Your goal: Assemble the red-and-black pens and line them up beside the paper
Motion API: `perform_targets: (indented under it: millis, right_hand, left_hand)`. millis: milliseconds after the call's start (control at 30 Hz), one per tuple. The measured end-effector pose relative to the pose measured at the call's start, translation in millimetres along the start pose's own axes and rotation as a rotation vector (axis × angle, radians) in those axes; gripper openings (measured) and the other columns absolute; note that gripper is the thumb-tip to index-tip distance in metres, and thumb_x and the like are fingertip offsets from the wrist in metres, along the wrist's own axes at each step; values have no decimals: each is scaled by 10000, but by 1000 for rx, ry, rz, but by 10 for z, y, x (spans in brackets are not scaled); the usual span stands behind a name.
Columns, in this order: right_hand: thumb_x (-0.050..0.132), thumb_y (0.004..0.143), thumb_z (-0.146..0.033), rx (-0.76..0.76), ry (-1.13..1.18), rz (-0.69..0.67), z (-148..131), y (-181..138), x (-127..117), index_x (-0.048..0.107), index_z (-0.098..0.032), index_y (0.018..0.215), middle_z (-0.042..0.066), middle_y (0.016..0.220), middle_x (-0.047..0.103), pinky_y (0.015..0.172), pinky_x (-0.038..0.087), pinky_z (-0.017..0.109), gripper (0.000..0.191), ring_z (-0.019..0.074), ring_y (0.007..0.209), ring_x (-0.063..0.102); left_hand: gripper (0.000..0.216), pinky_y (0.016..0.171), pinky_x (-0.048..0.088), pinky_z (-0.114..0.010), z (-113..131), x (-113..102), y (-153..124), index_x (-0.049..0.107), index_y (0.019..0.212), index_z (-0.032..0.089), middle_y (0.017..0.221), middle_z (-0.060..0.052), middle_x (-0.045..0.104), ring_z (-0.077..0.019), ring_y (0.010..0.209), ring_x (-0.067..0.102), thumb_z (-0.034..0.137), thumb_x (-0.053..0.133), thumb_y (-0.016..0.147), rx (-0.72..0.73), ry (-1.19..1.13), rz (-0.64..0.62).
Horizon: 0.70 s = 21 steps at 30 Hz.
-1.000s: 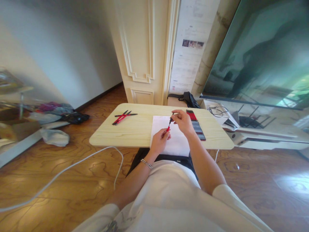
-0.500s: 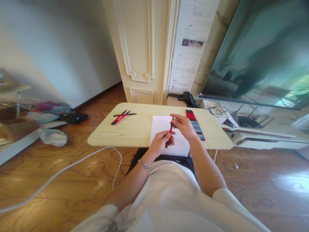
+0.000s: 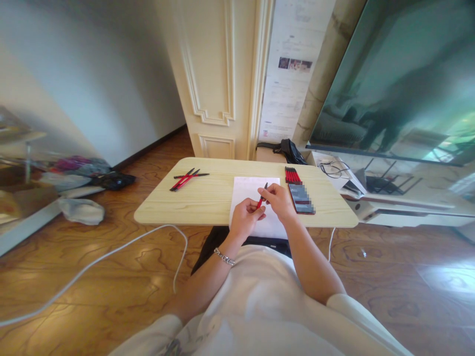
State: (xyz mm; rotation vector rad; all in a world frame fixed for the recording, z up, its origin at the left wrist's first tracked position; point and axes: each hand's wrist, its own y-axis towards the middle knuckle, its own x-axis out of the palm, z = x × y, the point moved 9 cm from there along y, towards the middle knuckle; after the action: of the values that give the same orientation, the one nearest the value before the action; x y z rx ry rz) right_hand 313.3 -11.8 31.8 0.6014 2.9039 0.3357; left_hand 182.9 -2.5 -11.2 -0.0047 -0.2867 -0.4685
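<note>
Over a white sheet of paper (image 3: 241,190), both hands are closed round one red and black pen (image 3: 260,200). My left hand (image 3: 245,217) grips its lower red part, and the fingers cover that end. At the upper black part, my right hand (image 3: 278,199) pinches the pen between thumb and fingers. The pen stands tilted, black tip up. Right of my right hand lies a dark phone (image 3: 300,198). Behind the phone is a row of several red and black pens (image 3: 292,175). Loose crossed pens (image 3: 187,179) lie at the table's left.
The pale wooden table (image 3: 208,207) has rounded corners. Behind it stand a panelled door (image 3: 215,64) and a black bag (image 3: 291,151). A white cable (image 3: 111,254) runs over the floor at left. A white cabinet (image 3: 408,210) stands at right.
My right hand has moved down and left along the pen, closer to my left hand. The pen's lower end, seen below the left hand before, is now hidden. More of the phone shows.
</note>
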Motion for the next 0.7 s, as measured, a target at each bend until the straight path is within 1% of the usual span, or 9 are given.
perform_targets:
  millis: [33, 100, 200, 267, 367, 467, 533, 633, 700]
  right_hand:
    - [721, 698, -513, 0, 2, 14, 0, -14, 4, 525, -192, 655, -10, 585, 585, 520, 386, 253, 379, 114, 532, 487]
    - [712, 705, -518, 8, 66, -22, -21, -30, 38, 558, -191, 696, -3, 639, 611, 541, 409, 252, 362, 120, 574, 520]
    - [652, 765, -516, 27, 252, -134, -89, -34, 87, 646, -200, 897, 37, 835, 676, 612, 451, 261, 342, 146, 732, 596]
    - [648, 773, -498, 32, 326, -176, -117, -30, 91, 664, -206, 977, 54, 900, 689, 658, 466, 275, 357, 158, 795, 612]
    - [707, 731, -467, 44, 318, -157, -59, -18, 82, 663, -189, 880, 44, 812, 684, 676, 465, 283, 319, 151, 747, 607]
    - [782, 651, -454, 30, 238, -27, 26, -18, 15, 584, -186, 710, -9, 646, 610, 611, 438, 262, 338, 122, 618, 550]
    - [787, 640, -467, 15, 209, 25, 37, -35, -12, 547, -190, 675, -31, 598, 563, 575, 420, 250, 368, 108, 573, 510]
    - [690, 735, -515, 36, 272, -67, 7, -62, 55, 624, -195, 824, 7, 728, 632, 595, 437, 250, 339, 127, 664, 562]
    - [647, 763, -527, 55, 324, -136, -21, -76, 93, 653, -201, 947, 39, 844, 669, 631, 457, 260, 374, 150, 758, 600]
  left_hand:
    - [313, 652, 530, -290, 5, -5, 1, 603, 764, 137, 654, -27, 661, -144, 605, 648, 345, 810, 651, 6, 1, 4]
    - [306, 661, 531, -287, -7, 21, 0, 622, 791, 131, 682, -42, 676, -146, 628, 653, 355, 795, 675, -15, -17, -38]
    - [333, 682, 535, -300, -56, 96, -17, 658, 897, 120, 797, -92, 709, -162, 681, 668, 405, 735, 743, -84, -69, -149]
    - [355, 696, 538, -314, -89, 129, -30, 663, 931, 119, 853, -113, 716, -172, 702, 675, 429, 711, 764, -118, -102, -192]
    - [321, 703, 536, -311, -105, 119, -26, 652, 869, 123, 797, -96, 713, -173, 703, 677, 399, 745, 733, -100, -102, -173]
    - [293, 698, 529, -295, -83, 62, -13, 618, 771, 133, 676, -46, 684, -153, 654, 663, 333, 804, 666, -46, -68, -99]
    - [300, 703, 532, -300, -94, 62, -17, 617, 772, 132, 680, -48, 686, -155, 657, 663, 333, 809, 659, -65, -73, -97]
    - [338, 717, 541, -326, -119, 118, -39, 646, 875, 119, 796, -100, 714, -179, 710, 678, 396, 758, 719, -129, -111, -160]
    - [362, 721, 544, -336, -117, 144, -49, 651, 923, 115, 852, -123, 719, -188, 731, 684, 424, 726, 750, -141, -128, -188]
